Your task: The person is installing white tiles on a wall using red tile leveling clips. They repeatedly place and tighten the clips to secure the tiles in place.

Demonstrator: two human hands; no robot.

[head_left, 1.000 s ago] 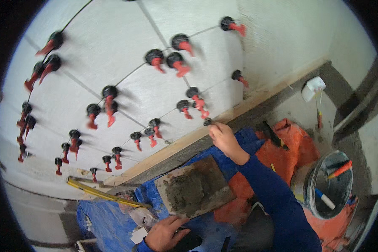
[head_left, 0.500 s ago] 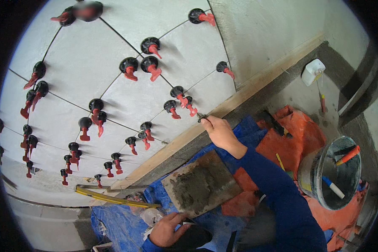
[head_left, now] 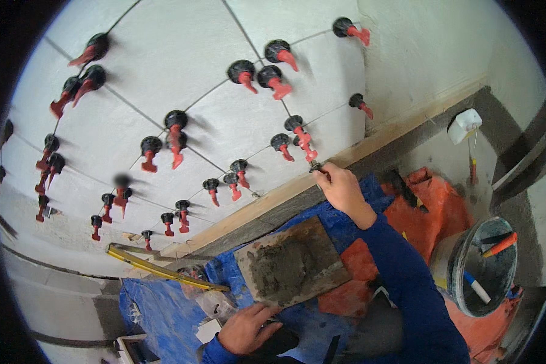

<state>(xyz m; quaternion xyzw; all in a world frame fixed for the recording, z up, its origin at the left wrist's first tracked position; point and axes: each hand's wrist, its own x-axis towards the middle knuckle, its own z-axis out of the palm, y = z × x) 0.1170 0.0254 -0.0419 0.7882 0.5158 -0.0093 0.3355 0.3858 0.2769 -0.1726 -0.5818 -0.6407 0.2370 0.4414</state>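
Observation:
My right hand (head_left: 346, 193) reaches to the lower edge of the tiled wall (head_left: 206, 48), thumb and fingers pinched on a small dark piece (head_left: 314, 166) whose kind I cannot make out. Just above it stand red-handled tile levelers (head_left: 279, 144) with black round bases, several more along the tile joints. My left hand (head_left: 249, 327) is low in view over my dark knee, fingers loosely stretched and holding nothing. Close ahead of it lies a board (head_left: 329, 252) with a heap of wet grey mortar (head_left: 282, 270).
A wooden batten (head_left: 400, 130) runs under the tiles. Blue tarp (head_left: 155, 315) and orange sheeting (head_left: 431, 188) cover the floor. At right stands a bucket (head_left: 448, 261) with tools in it; a yellow spirit level (head_left: 164, 273) lies at left, a white container (head_left: 465, 126) far right.
My view has shifted, so the tiles appear farther right and higher. My right hand stays at the lower tile edge, still pinching. My left hand has moved slightly right, its fingers nearer the mortar board.

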